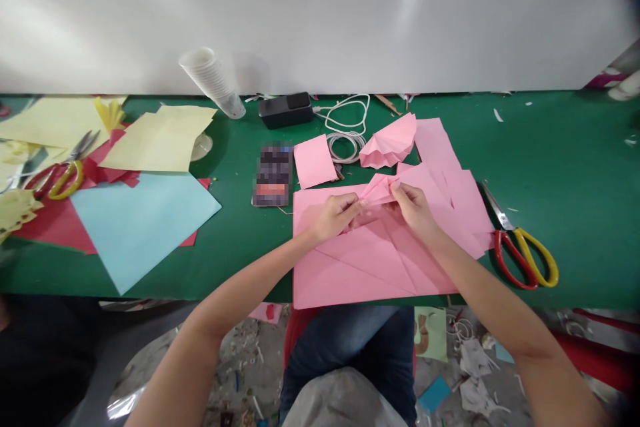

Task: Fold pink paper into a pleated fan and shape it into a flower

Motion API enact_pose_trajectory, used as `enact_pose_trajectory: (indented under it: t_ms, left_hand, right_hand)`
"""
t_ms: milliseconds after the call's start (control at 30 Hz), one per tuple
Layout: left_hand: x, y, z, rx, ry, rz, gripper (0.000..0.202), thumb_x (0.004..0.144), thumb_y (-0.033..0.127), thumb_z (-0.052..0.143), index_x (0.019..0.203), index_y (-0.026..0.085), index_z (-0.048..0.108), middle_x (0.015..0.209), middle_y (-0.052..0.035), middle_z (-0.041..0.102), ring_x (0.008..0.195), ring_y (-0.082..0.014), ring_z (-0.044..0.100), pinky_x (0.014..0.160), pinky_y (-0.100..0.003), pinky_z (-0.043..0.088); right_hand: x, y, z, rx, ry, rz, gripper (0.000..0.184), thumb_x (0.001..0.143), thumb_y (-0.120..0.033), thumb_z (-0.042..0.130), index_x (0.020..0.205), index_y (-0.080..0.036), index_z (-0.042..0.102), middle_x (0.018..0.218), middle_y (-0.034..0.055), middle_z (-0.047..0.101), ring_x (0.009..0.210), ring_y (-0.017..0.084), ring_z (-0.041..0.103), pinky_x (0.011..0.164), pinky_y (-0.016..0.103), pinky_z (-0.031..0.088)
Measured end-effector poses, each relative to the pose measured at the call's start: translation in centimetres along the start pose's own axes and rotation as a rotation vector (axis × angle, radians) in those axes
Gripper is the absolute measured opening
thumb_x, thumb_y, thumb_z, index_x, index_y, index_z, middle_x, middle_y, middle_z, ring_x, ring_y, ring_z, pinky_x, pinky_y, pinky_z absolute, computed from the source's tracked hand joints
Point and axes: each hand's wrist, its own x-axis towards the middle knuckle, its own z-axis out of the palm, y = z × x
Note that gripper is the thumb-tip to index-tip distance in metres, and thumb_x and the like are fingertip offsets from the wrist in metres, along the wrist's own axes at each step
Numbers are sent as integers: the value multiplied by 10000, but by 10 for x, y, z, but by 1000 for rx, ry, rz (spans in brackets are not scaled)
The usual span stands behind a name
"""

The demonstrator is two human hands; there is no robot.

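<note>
Between my two hands is a small folded piece of pink paper [379, 188], creased to a peak. My left hand [339, 215] pinches its left end, and my right hand [413, 205] pinches the right end with thumb and fingers. Under both hands lie large pink sheets [345, 273], some with fold lines. Just beyond, a pleated pink paper fan [390, 143] rests near a pink square of paper [315, 161]. Scissors with red and yellow handles [525, 250] lie right of the sheets, blades pointing away.
A phone [273, 175], a black box-shaped device [286, 111] with a coiled white cable [346, 145], and leaning stacked paper cups [213, 82] stand beyond. On the left lie blue paper [145, 220], yellow paper [163, 140] and second scissors [65, 177]. A pale wall backs the green table [575, 167].
</note>
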Motion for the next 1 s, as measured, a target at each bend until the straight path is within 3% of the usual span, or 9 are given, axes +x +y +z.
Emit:
enact_pose_trajectory:
  t_ms: [133, 300, 500, 600, 733, 833, 900, 1000]
  left_hand:
    - [4, -5, -2, -128, 93, 23, 422, 861, 469, 492, 573, 168, 427, 462, 46, 473, 388, -47, 451, 421, -173, 356]
    - [7, -9, -6, -231, 173, 2, 387, 803, 357, 525, 495, 168, 388, 443, 56, 419, 374, -35, 419, 408, -169, 336]
    - [4, -7, -10, -333, -52, -82, 397, 733, 434, 608, 494, 162, 444, 404, 54, 421, 373, -71, 485, 410, -193, 370]
    - [2, -4, -7, -312, -72, -40, 420, 751, 459, 620, 521, 162, 432, 431, 44, 468, 414, -79, 521, 456, -202, 408]
    - [3, -2, -4, -224, 105, 49, 379, 812, 448, 577, 595, 166, 447, 491, 34, 509, 464, -75, 522, 476, -197, 397]
    - [6, -5, -4, -180, 252, 73, 344, 817, 437, 585, 649, 171, 446, 505, 52, 482, 454, -57, 451, 468, -187, 359]
    - [8, -7, -5, -171, 253, 79, 355, 805, 462, 596, 670, 173, 441, 522, 60, 456, 460, -55, 426, 463, -188, 337]
    - [10, -8, -6, -104, 206, 93, 375, 791, 487, 605, 669, 168, 450, 555, 59, 414, 487, -56, 397, 468, -195, 314]
  right_hand:
    - [3, 5, -2, 33, -52, 8, 527, 782, -709, 477, 660, -202, 547, 577, 7, 592, 525, 121, 542, 506, 255, 415]
    - [3, 4, -2, 27, -105, 14, 496, 781, -685, 509, 766, -196, 589, 606, 13, 622, 546, 125, 563, 506, 252, 404]
    - [0, -6, 0, 50, -138, 27, 406, 721, -594, 648, 842, -208, 614, 655, -22, 575, 565, 105, 539, 508, 234, 437]
    - [0, -7, 0, 64, -162, 31, 336, 705, -516, 692, 797, -201, 616, 664, -22, 564, 572, 100, 527, 506, 226, 449]
    - [1, -3, -2, 75, -183, 67, 274, 703, -422, 698, 795, -193, 581, 616, -34, 576, 530, 99, 526, 507, 232, 449]
    - [-3, -3, -4, -58, -374, 68, 192, 695, -321, 699, 727, -181, 571, 619, -25, 609, 556, 111, 560, 534, 238, 451]
    - [-6, -4, -5, -173, -488, 36, 111, 734, -268, 654, 719, -172, 601, 668, -3, 645, 614, 125, 592, 574, 245, 457]
    - [-10, -6, -4, -236, -516, -1, 121, 766, -274, 629, 710, -167, 614, 663, 5, 642, 604, 127, 580, 555, 245, 443]
